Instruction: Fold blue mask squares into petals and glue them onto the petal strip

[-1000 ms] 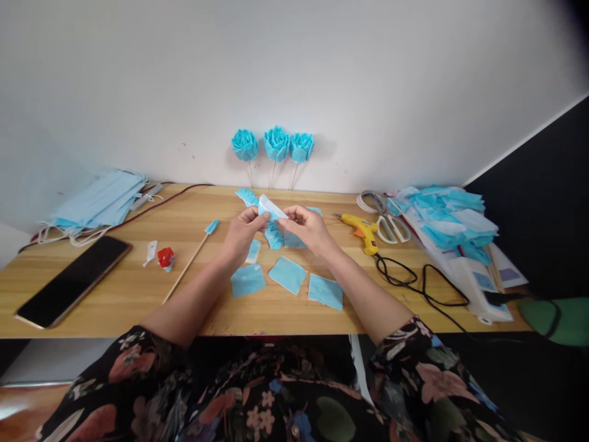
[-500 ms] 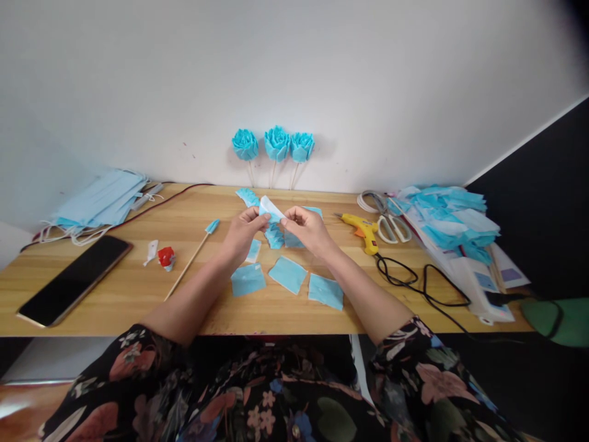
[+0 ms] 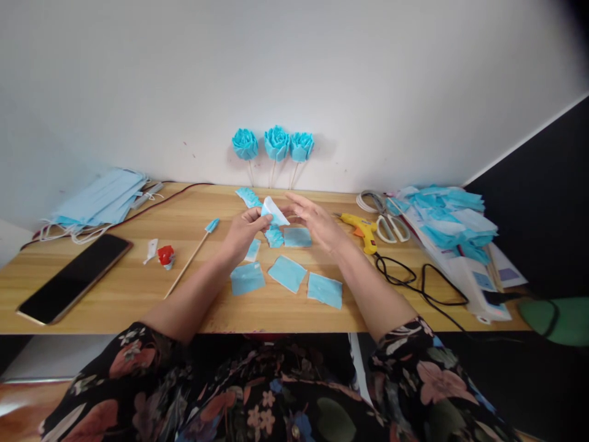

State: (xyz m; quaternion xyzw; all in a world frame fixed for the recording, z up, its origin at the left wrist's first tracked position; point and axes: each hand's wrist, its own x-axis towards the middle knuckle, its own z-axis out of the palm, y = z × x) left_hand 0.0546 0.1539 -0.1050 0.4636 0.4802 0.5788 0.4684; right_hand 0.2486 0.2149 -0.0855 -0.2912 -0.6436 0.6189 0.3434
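My left hand [image 3: 245,232] pinches a small piece of blue and white fabric [image 3: 272,212], its upper part curled over to show the white side. Just right of the piece, my right hand [image 3: 317,224] has its fingers stretched out and apart, holding nothing. Below the hands, flat blue rectangles [image 3: 288,273] lie on the wooden table [image 3: 207,316]. Crinkled blue pieces [image 3: 275,237] lie beneath and behind the held fabric. A thin stick with a blue tip [image 3: 188,263] rests left of my left forearm.
Three blue fabric flowers [image 3: 277,144] on sticks lean against the wall. At left are face masks [image 3: 101,199], a phone [image 3: 76,277] and a red item [image 3: 166,255]. A yellow glue gun [image 3: 361,230], scissors [image 3: 392,228], a power strip [image 3: 478,288] and a fabric pile [image 3: 453,215] sit right.
My right hand has let go of the fabric and opened, its fingers spreading slightly to the right. The fabric stays in my left hand.
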